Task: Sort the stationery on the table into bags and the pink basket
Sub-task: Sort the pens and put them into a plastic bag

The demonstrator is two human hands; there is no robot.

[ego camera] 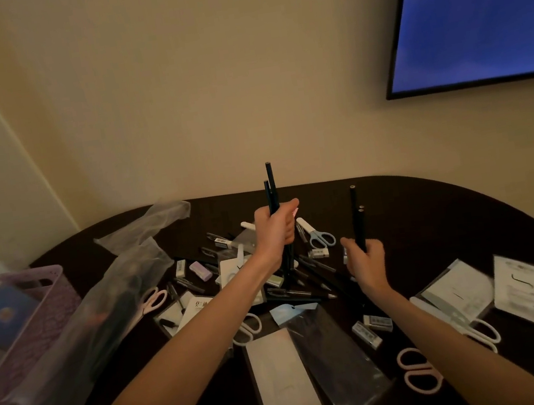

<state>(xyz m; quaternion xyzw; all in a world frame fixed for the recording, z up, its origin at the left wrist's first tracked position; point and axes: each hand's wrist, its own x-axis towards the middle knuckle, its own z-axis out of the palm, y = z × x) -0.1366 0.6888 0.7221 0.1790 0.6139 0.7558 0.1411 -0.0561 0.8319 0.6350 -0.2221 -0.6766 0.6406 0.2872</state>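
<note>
Pencils stand upright in both hands: the left hand (275, 232) grips a dark bundle (271, 187) over the worktop's (432, 205) middle, the right hand (366, 262) holds three more (358, 220) just right. Best merge them, ends squared, before feeding the clear bag (102, 317) beside the pink basket (45, 280) at left.

No legible text or labels

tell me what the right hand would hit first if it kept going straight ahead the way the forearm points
Probably the blue-handled scissors, lying just beyond the right hand on the table. Depth is hard to judge.
</note>
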